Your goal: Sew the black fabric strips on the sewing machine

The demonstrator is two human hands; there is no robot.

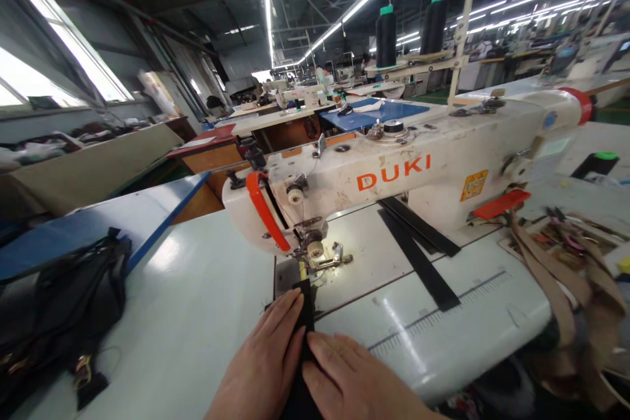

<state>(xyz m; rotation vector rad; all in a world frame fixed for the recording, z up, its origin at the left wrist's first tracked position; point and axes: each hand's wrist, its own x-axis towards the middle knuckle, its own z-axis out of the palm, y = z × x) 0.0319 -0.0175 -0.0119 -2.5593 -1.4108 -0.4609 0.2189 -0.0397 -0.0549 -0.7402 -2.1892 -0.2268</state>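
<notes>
A white DUKI sewing machine (394, 177) stands across the pale table (197, 315). A narrow black strap (306, 305) runs from my hands up to the presser foot (315, 256) under the needle. My left hand (268, 361) lies flat on the left side of the strap, fingers stretched toward the foot. My right hand (354, 384) lies flat on the strap's right side, fingers pointing left and pressing it to the table.
Two loose black straps (418, 249) lie behind the needle area. A black bag heap (59, 315) sits at the left. Tan straps (566, 282) pile at the right. Thread cones (386, 36) stand above the machine. Other workstations fill the hall behind.
</notes>
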